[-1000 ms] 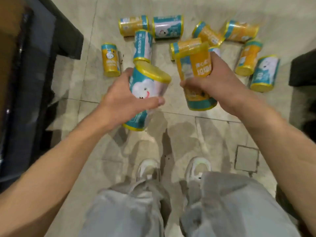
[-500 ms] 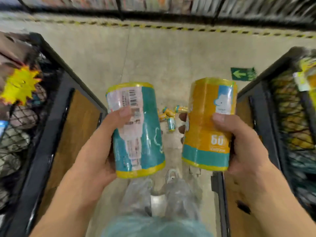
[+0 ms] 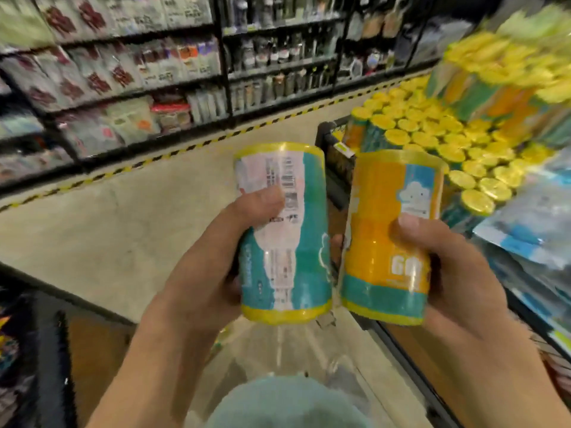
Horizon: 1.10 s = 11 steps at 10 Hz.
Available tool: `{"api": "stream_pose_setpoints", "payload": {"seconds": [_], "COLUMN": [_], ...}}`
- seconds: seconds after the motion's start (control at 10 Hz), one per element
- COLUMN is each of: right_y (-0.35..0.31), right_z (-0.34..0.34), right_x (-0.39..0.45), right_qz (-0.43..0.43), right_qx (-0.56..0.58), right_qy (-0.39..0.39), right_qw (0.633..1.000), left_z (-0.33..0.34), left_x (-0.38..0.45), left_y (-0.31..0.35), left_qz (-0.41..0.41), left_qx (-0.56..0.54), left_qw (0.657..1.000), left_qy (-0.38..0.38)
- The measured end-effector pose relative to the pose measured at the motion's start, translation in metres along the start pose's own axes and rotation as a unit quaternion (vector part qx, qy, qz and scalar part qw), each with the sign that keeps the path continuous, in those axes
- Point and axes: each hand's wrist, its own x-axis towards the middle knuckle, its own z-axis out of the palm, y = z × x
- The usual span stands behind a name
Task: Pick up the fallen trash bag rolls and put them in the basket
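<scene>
Upright, both hands grip side-by-side rolls.

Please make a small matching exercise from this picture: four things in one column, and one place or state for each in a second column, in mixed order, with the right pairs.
Things:
1. teal roll
2. orange roll
3. stacked rolls
4. striped floor tape

Places or states:
A. standing upright with yellow tops, at the right
B. gripped by the left hand
C. along the foot of the far shelves
D. gripped by the right hand

Pairs: 1-B, 2-D, 3-A, 4-C
</scene>
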Motion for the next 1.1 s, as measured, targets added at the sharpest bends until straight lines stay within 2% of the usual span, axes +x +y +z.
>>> {"api": "stream_pose_setpoints", "payload": {"seconds": [0.1,0.2,0.3,0.4,0.5,0.7,0.8,0.9,1.0,1.1], "right_y": [-0.011,-0.025,-0.035,-0.038,-0.038,-0.04,-0.038,-0.032,-0.024,-0.018], "right_z": [-0.01,-0.017,-0.022,-0.03,-0.042,-0.061,-0.07,-0.074,-0.076,-0.08], "right_x": [-0.05,-0.11,-0.166,-0.222,-0.283,-0.416,-0.476,-0.533,-0.583,-0.622], "right_qz": [-0.04,-0.095,-0.158,-0.218,-0.256,-0.299,-0.306,-0.328,-0.352,-0.377], "right_qx": [0.003,-0.024,-0.023,-0.015,-0.018,0.009,0.003,0.026,0.039,0.065], "right_qy": [0.119,0.206,0.277,0.298,0.343,0.422,0.469,0.518,0.562,0.612], "right_qw": [0.992,0.974,0.947,0.929,0.904,0.856,0.828,0.789,0.747,0.692], "left_z": [0.036,0.057,0.108,0.174,0.235,0.357,0.413,0.466,0.511,0.564], "left_x": [0.018,0.025,0.021,0.024,0.002,-0.056,-0.084,-0.105,-0.12,-0.134], "left_y": [0.009,-0.01,-0.003,-0.027,-0.048,-0.077,-0.093,-0.107,-0.125,-0.139], "left_qz": [-0.086,0.008,-0.094,-0.177,-0.212,-0.268,-0.294,-0.31,-0.32,-0.347], "left_qx": [-0.195,-0.125,-0.098,-0.209,-0.271,-0.264,-0.237,-0.211,-0.186,-0.108], "left_qw": [0.973,0.969,0.964,0.926,0.895,0.859,0.823,0.83,0.807,0.769], "left_qy": [-0.087,-0.211,-0.229,-0.26,-0.286,-0.347,-0.424,-0.413,-0.46,-0.526]}}
